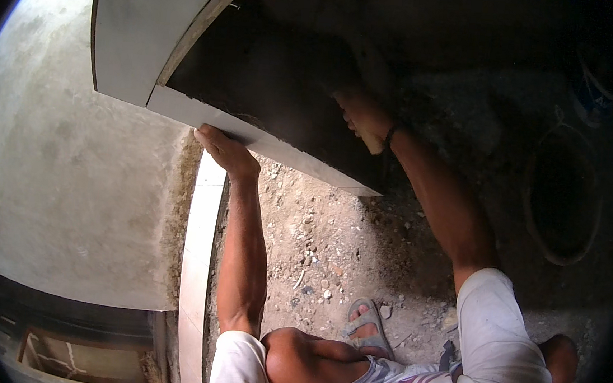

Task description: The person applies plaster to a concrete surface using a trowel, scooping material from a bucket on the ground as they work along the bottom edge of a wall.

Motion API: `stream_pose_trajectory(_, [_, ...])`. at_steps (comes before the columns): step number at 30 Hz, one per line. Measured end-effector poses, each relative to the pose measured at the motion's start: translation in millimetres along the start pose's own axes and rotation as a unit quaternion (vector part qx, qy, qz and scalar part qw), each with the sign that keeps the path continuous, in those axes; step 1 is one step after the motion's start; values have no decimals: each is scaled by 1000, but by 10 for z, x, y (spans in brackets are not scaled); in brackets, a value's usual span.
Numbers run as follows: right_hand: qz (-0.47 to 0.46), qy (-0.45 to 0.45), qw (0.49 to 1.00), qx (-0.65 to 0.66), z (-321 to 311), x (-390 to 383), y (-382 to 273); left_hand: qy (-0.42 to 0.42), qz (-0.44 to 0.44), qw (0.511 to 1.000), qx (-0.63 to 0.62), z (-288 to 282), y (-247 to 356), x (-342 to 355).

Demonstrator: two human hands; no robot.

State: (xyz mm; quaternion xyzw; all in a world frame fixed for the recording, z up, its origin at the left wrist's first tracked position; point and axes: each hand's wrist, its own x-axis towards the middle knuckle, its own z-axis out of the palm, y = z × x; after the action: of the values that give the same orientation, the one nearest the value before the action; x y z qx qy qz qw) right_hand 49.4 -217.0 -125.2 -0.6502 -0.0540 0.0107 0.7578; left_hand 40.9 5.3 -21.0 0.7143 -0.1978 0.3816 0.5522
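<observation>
A long pale tile strip (291, 152) runs slantwise along the near edge of a dark, shaded surface (272, 73). My left hand (229, 152) is closed at the strip's lower edge, near its left end; some of its fingers are hidden. Above the dark surface, my right hand (365, 115) grips a tool by its wooden handle (376, 144). Deep shadow hides the tool's working end, so its kind cannot be made out.
Further pale panels (147, 24) stand at the upper left, beside a grey plastered surface (71, 158). A light tiled edge (201, 255) runs down past my left arm. Rubble covers the ground (311, 228) before my sandalled foot (368, 326). A round basin-like rim (559, 258) lies in shadow at right.
</observation>
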Motion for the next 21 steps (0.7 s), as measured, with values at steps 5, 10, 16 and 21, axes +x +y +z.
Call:
stream_pose_trajectory(5, [209,39,953,215,173,-313,465,-15,-49,997,-63,-32,-46,13])
stream_pose_trajectory(10, [131,-47,913,383,385,-359,-92,-40,-25,997,-63,-71,-72,43])
stream_pose_trajectory(16, [-349,-49,936,16,727,-561,-901,-13,-21,997,-67,28,-97,19])
stream_pose_trajectory(21, [-469,127,802,-347,978,-821,-689,-80,90,992,36,-150,-195,87])
